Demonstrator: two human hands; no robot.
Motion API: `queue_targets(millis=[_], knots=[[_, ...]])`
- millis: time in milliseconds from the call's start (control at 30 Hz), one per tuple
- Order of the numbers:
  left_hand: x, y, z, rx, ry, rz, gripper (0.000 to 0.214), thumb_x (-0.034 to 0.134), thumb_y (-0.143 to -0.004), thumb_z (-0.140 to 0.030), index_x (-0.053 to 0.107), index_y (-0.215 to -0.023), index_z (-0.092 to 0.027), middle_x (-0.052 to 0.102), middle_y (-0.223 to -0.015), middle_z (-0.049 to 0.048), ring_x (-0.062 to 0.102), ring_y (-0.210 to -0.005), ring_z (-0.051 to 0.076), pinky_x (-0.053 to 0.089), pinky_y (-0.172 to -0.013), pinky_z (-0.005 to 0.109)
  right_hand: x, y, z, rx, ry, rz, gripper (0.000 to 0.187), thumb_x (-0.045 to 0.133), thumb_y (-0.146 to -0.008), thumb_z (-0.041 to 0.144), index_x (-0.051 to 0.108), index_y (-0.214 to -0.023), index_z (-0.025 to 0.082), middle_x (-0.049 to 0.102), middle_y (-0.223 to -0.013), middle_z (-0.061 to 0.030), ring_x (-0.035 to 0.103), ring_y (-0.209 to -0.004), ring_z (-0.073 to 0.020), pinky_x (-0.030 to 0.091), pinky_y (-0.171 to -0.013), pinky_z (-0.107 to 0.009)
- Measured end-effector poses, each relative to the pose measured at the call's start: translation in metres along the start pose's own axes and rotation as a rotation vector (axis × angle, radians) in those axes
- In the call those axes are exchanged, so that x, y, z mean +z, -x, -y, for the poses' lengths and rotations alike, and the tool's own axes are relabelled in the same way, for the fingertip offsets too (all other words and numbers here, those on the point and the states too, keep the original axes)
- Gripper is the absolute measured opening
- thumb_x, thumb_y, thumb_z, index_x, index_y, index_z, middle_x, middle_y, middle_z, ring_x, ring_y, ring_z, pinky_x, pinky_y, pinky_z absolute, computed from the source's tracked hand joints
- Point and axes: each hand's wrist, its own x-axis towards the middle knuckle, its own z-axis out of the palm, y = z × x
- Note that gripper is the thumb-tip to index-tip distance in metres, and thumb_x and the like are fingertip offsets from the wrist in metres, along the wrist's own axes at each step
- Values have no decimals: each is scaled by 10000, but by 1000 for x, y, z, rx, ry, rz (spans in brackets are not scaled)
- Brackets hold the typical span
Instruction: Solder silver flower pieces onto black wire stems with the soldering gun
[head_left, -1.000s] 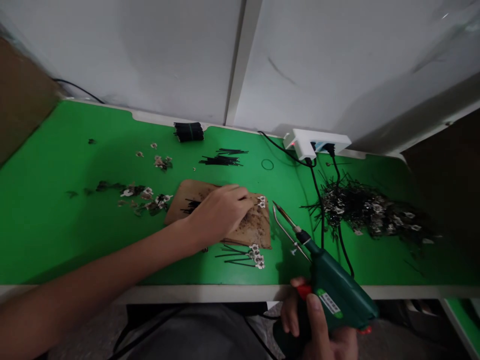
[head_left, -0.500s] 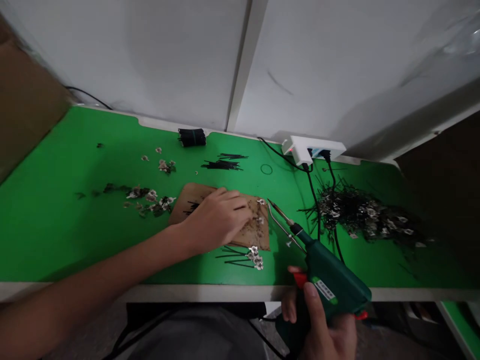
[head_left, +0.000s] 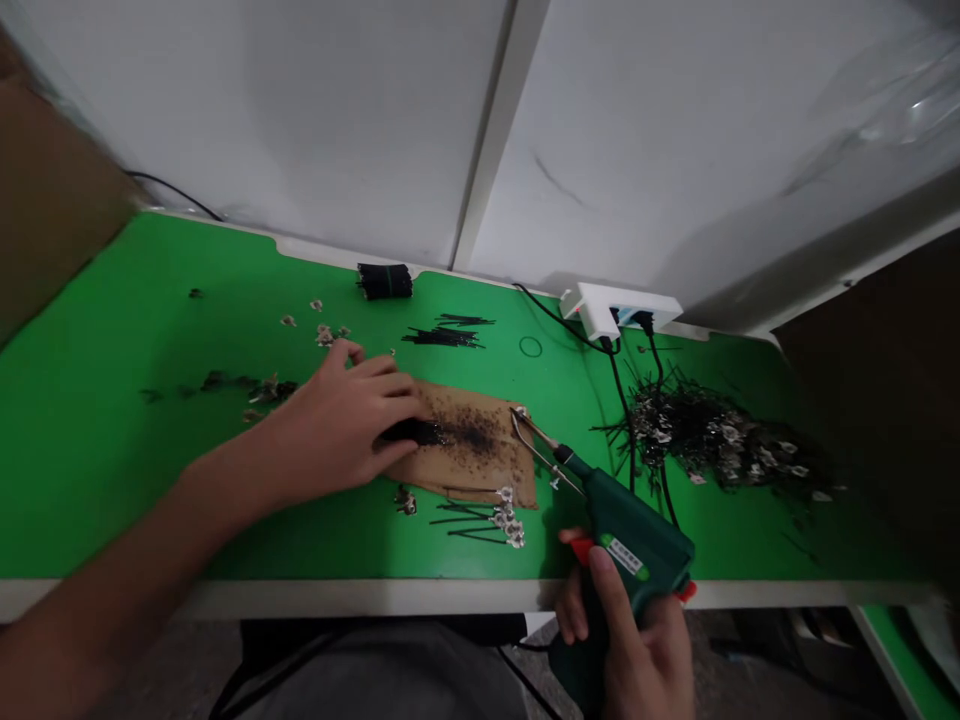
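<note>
Gripped in the closed right hand [head_left: 637, 640]: green soldering gun [head_left: 645, 535], tip [head_left: 536, 429] at right end of brown board [head_left: 495, 465]. Half-curled over black wires [head_left: 426, 432] at the board's left end (whether pinching them, unclear): left hand [head_left: 341, 425].

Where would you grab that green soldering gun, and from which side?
Best by its handle, from the near side, where the right hand holds it. The handle slants down toward the person, while the metal tip points away over the brown board and may be hot, so avoid that end.

Dim light casts soft shadows on the wall [head_left: 360, 120].
</note>
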Motion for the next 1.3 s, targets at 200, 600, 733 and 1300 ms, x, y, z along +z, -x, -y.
queue_targets(millis=[200,600,733,1300], knots=[[6,10,15,-15,19,46,192,570,-971,-251,717,-848,-239,743,-945,-4,614,-893,219,299,-880,408,5,3,2,52,-78,-30,359,798,-801,490,609,-828,185,472,-527,72,411,-456,-84,348,-452,-232],[4,3,10,-25,19,10,252,452,-1024,-220,642,-865,-172,692,-889,26,609,-811,195,318,-785,359,6,6,1,99,-125,-75,342,842,-751,451,627,-805,192,451,-523,73,418,-463,-91,362,-442,-225],[8,-2,6,-89,57,-5,226,459,-1036,-243,628,-907,-164,676,-896,35,608,-844,207,356,-770,339,7,5,2,131,-195,-81,325,858,-732,427,648,-783,183,408,-512,85,375,-447,-77,344,-421,-210],[43,-63,-23,-92,-15,95,203,505,-1003,-186,671,-889,-160,691,-895,52,615,-848,236,364,-749,369,1,2,-1,200,-191,-16,394,830,-748,502,774,-901,144,410,-450,62,389,-430,-93,348,-425,-224]])
